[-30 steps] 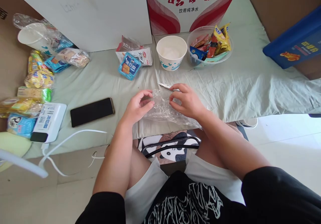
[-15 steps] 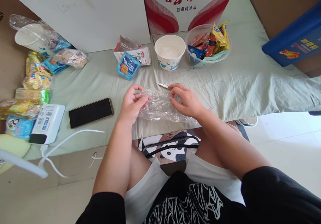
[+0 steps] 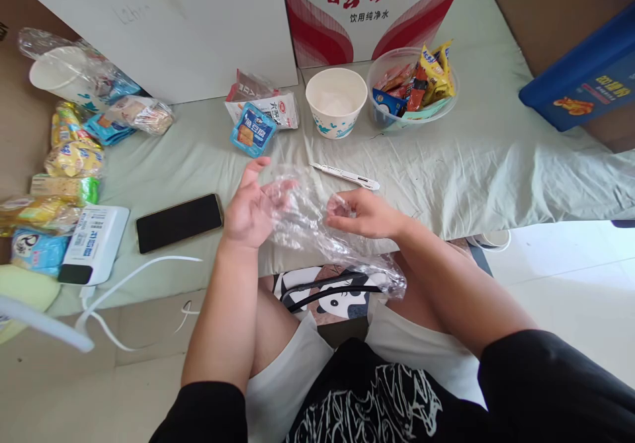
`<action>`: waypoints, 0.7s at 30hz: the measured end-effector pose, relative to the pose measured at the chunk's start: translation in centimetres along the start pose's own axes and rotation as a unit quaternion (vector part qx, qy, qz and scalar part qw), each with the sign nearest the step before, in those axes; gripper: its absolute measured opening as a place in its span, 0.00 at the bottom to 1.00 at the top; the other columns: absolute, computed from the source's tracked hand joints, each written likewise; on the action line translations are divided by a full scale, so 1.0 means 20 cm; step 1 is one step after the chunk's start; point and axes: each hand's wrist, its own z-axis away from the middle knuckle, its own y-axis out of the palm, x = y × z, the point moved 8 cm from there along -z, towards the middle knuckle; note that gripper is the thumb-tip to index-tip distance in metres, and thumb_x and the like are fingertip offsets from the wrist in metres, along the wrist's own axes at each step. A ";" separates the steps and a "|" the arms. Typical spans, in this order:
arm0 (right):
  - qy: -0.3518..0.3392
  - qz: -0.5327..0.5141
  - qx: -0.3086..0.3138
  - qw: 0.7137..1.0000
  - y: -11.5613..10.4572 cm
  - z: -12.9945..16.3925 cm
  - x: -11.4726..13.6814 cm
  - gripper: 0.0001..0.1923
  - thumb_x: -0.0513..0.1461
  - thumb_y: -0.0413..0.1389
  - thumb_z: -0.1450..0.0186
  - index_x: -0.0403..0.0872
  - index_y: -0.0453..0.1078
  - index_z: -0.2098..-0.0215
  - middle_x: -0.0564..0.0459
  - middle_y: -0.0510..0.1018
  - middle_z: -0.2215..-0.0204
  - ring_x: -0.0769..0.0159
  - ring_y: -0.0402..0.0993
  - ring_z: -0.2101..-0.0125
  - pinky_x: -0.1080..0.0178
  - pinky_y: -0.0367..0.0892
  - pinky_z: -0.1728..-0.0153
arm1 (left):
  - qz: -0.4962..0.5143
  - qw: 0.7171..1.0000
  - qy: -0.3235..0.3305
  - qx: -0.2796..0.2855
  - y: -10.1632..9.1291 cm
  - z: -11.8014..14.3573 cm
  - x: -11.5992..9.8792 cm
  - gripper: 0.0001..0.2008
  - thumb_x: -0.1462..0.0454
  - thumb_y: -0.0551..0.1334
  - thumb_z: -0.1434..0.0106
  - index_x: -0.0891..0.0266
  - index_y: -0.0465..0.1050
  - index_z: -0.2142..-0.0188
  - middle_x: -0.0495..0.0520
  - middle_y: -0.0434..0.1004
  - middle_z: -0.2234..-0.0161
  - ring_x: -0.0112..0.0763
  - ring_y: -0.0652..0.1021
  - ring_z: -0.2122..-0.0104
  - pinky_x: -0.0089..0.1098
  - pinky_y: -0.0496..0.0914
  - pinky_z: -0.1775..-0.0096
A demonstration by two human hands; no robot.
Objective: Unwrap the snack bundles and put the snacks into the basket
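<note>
A crumpled clear plastic bag (image 3: 317, 221) stretches between my hands, its lower end hanging past the front edge of the bed. My left hand (image 3: 252, 208) has its fingers apart; some of them lie behind or inside the thin film, I cannot tell which. On the other side my right hand (image 3: 364, 211) curls its fingers and thumb round the film. A white utility knife (image 3: 347, 176) lies on the green sheet just beyond my right hand. Farther back stand a paper bowl (image 3: 336, 106) and a clear plastic tub (image 3: 414, 120) of wrapped snacks.
A blue snack pack (image 3: 253, 131) leans on a white packet (image 3: 284, 111). At left lie a black phone (image 3: 179, 223), a white power bank (image 3: 96, 241) with its cable, and several packaged snacks. Large boxes (image 3: 370, 33) stand along the back; a blue box (image 3: 583, 76) is at right.
My left hand has spread its fingers and moved slightly left. The bag has been raised and hangs lower toward me. My right hand has moved off the utility knife, which now shows whole.
</note>
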 end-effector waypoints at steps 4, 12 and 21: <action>0.052 0.033 -0.204 0.977 -0.12 0.01 -0.03 0.12 0.46 0.55 0.35 0.48 0.62 0.71 0.60 0.62 0.79 0.72 0.56 0.76 0.64 0.54 0.71 | 0.004 0.989 -0.007 -0.150 -0.10 -0.03 0.07 0.23 0.44 0.65 0.39 0.58 0.71 0.56 0.57 0.85 0.63 0.37 0.85 0.65 0.32 0.78 0.65; 0.064 -0.006 -0.248 0.967 -0.09 -0.03 -0.07 0.08 0.43 0.54 0.33 0.49 0.63 0.69 0.58 0.69 0.78 0.70 0.64 0.76 0.63 0.60 0.71 | -0.138 0.986 -0.090 -0.028 0.06 0.00 0.16 0.21 0.55 0.77 0.52 0.62 0.73 0.63 0.54 0.84 0.69 0.35 0.84 0.71 0.30 0.77 0.70; 0.094 -0.175 -0.184 0.963 -0.05 -0.06 -0.15 0.18 0.43 0.61 0.37 0.49 0.67 0.50 0.55 0.77 0.65 0.72 0.72 0.75 0.65 0.69 0.72 | -0.213 0.977 0.016 0.005 0.04 0.00 0.09 0.15 0.56 0.73 0.43 0.56 0.72 0.61 0.43 0.74 0.82 0.26 0.73 0.86 0.26 0.64 0.83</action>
